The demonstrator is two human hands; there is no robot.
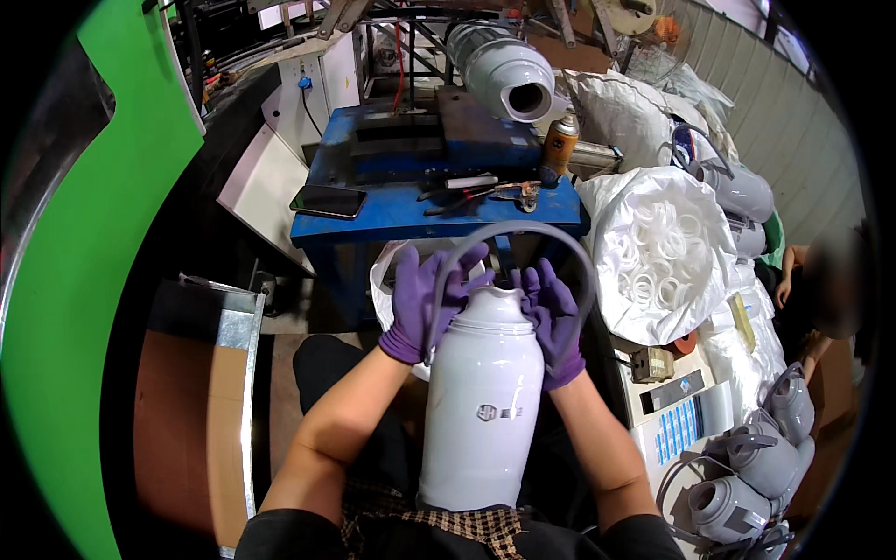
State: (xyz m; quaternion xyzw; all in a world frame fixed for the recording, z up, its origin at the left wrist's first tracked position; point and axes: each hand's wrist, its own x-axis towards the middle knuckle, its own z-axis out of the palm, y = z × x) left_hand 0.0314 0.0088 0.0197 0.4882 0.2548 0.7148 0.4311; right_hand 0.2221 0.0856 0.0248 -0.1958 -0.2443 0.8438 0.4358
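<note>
A light grey thermos jug (484, 411) stands upright in front of my lap, its spout end toward the blue bench. Its grey loop handle (512, 227) arches over the neck. My left hand (427, 297), in a purple glove, is beside the neck on the left, fingers spread, with the handle's left side crossing in front of it. On the right of the neck is my right hand (553, 317), also gloved in purple, its fingers apart and pointing up. Both hands are close to the spout; whether the fingertips touch it I cannot tell.
On the blue bench (373, 229) lie a phone (328, 202), pliers (464, 198) and a spray can (560, 147). Another jug body (509, 79) is mounted above. To the right are a white sack (605, 219) of plastic rings and several grey jugs (728, 509). Another person sits far right.
</note>
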